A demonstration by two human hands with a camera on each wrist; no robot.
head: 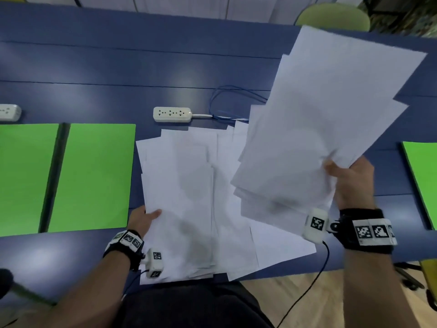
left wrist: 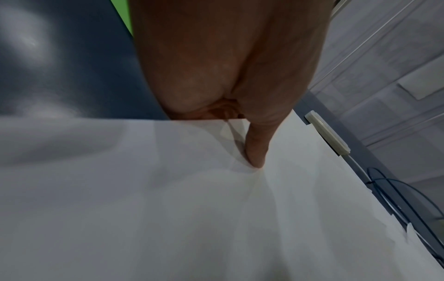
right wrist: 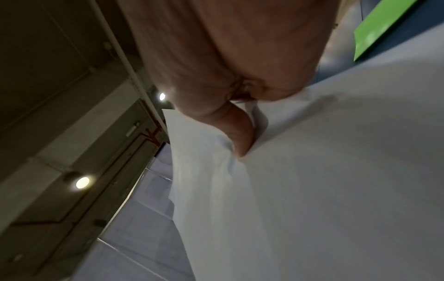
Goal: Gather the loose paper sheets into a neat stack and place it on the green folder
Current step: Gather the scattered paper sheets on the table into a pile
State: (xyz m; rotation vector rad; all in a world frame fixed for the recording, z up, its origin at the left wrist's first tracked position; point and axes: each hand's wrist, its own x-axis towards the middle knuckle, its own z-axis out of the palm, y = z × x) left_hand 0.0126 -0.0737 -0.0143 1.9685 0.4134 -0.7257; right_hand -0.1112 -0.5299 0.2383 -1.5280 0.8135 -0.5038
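Several white paper sheets (head: 189, 185) lie fanned out on the blue table (head: 94, 62) in front of me. My left hand (head: 144, 218) pinches their left edge, thumb (left wrist: 256, 152) on top, fingers hidden beneath. My right hand (head: 350, 178) holds a second bundle of sheets (head: 319, 119) lifted above the table at the right, tilted up and away; its thumb (right wrist: 240, 140) presses into the crumpled paper (right wrist: 312, 190). A green folder (head: 94, 176) lies flat just left of the pile, another green folder (head: 23, 178) beside it.
A white power strip (head: 172, 114) with a cord and a looped blue cable (head: 227, 100) sits behind the pile. A third green folder (head: 423, 176) lies at the right edge. Another power strip (head: 9, 112) sits far left. A green chair (head: 333, 17) stands beyond the table.
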